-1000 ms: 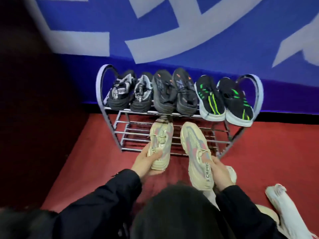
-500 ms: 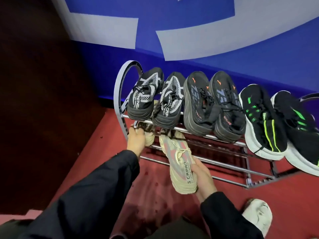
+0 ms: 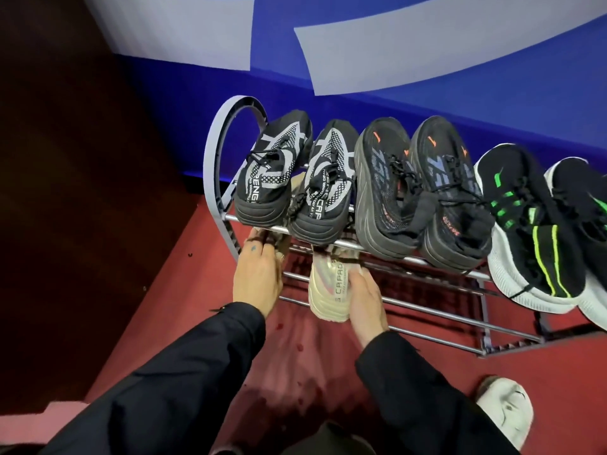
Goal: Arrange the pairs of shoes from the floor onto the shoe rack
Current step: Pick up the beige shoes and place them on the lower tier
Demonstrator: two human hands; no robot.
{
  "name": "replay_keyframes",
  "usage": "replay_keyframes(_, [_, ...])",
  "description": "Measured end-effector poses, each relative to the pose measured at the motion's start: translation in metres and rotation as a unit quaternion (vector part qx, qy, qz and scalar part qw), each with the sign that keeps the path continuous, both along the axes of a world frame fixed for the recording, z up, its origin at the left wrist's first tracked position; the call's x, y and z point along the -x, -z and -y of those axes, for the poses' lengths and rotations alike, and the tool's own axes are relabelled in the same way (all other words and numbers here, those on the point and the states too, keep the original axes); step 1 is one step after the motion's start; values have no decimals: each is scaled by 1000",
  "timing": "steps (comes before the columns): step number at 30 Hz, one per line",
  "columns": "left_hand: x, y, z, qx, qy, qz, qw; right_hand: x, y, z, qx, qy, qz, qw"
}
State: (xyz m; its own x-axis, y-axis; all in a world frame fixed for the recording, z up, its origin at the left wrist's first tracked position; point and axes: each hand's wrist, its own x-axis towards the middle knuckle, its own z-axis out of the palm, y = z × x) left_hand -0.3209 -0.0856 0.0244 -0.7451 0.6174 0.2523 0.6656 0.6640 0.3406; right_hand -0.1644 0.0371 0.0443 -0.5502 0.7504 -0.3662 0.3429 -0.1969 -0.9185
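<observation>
On the lower shelf of the shoe rack [image 3: 377, 305] we see both cream shoes, the left hand [image 3: 258, 274] with fingers curled on the left shoe [image 3: 282, 247] and the right hand [image 3: 366, 298] gripping the right shoe [image 3: 328, 292] by its near heel.

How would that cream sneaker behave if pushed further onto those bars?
The cream sneaker would probably slide easily, since the shoe rack shelf is smooth metal rods. Its thick ridged sole suggests it stays stiff. Its heel overhangs the front rod, so it might tip.
</observation>
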Motion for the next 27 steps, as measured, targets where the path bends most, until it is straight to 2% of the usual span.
replay_keyframes(4, [-2, -1, -1, 6, 15, -10, 1000, 33, -17, -7, -57, -33, 104, 992])
replay_keyframes(8, [0, -2, 4, -6, 10, 18, 1000, 62, -6, -13, -79, -40, 105, 991])
replay_keyframes(9, [-1, -3, 4, -7, 7, 24, 1000, 66, -11, -10, -46, -34, 103, 993])
replay_keyframes(10, [-2, -3, 4, -6, 8, 27, 1000, 68, -9, -10, -73, -21, 138, 987])
replay_keyframes(11, [-3, -4, 4, -5, 10, 27, 1000, 69, -2, -10, -59, -23, 155, 986])
replay_keyframes(15, [-1, -4, 4, 7, 15, 27, 999, 75, 3, -1, -84, 26, 119, 989])
replay_keyframes(17, [-1, -9, 3, 13, 6, 43, 999, 74, 4, 1, -95, 4, 127, 987])
replay_keyframes(20, [-4, -17, 0, 63, 19, 42, 997, 69, 5, -3, -132, -63, 217, 965])
replay_keyframes(22, [-9, -24, 1, 77, 29, 40, 996, 66, 4, -6, -122, -66, 215, 967])
replay_keyframes(24, [-18, -32, 1, 47, 19, 42, 998, 61, -1, -6, -126, -36, 185, 974])
replay_keyframes(27, [-40, -39, 3, -3, 28, 6, 1000, 35, -8, 2, -190, 4, 111, 975])
